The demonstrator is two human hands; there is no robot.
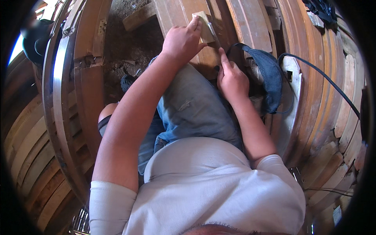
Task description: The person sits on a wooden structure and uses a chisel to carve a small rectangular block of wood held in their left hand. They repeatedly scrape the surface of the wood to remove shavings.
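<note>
My left hand [183, 42] presses a small pale wooden block [205, 34] against a brown wooden beam [206, 62], with fingertips at its far end and thumb by its near end. In my right hand [233, 81] is a slim tool with a narrow metal blade [214, 32], its index finger stretched along it. The blade lies along the right side of the block, pointing away from me. Most of its handle is hidden in the closed fingers; whether it is a chisel or a file I cannot tell. My jeans-covered leg [196, 102] is just below both hands.
A dark blue mesh fabric item [266, 72] hangs over the wood right of my right hand. Past it, a black cable [327, 77] crosses brown boards [309, 98]. Upright timbers [88, 86] and stacked planks [33, 145] stand left. Another person [36, 41] shows at the far left.
</note>
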